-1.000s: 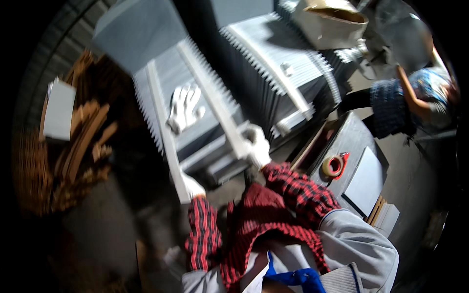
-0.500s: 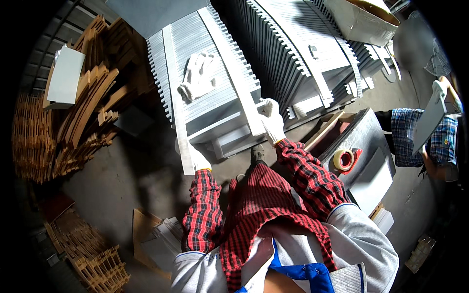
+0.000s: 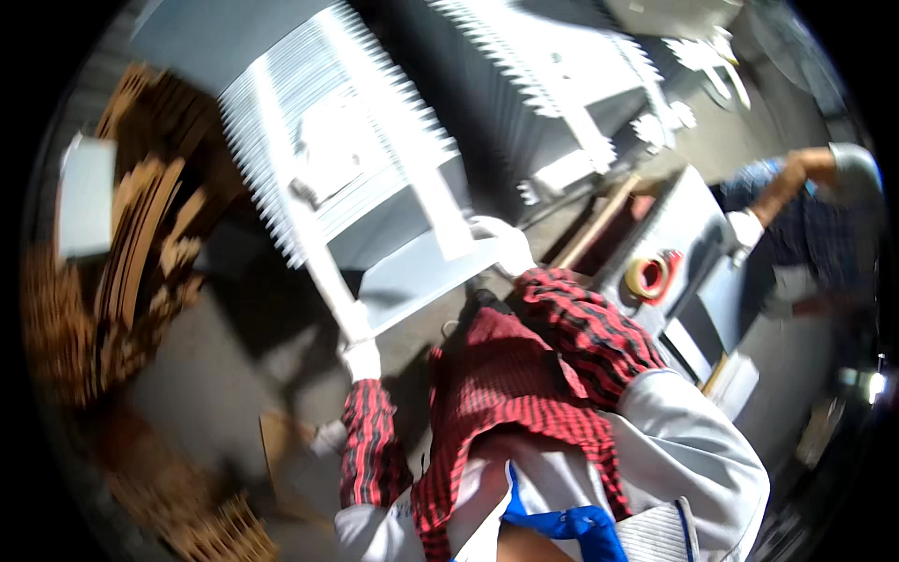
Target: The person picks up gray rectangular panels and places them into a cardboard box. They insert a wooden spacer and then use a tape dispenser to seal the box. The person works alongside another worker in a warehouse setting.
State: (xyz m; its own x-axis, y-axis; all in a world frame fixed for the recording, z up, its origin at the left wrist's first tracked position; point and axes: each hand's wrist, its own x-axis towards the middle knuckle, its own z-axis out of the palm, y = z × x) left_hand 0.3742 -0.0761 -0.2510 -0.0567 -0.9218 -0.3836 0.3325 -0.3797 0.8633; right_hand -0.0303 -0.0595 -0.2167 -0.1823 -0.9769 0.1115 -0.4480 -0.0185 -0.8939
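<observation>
Since half a second ago the view has swung and blurred, and the grey finned metal unit (image 3: 365, 178) now sits higher and further left. Both hands are gloved in white: the left hand (image 3: 360, 356) closes around the lower end of a white bar, the right hand (image 3: 510, 251) curls over the unit's lower edge. It looks like a lift or shift in progress; next needs a firm, even pull from both sides.

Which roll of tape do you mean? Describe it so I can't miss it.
Start at the grey finned metal unit that both gloved hands grip. Look to its right, at the grey metal box beside the red plaid sleeve. The tape roll lies on top: a tan ring with a red rim, the only round thing there.
</observation>
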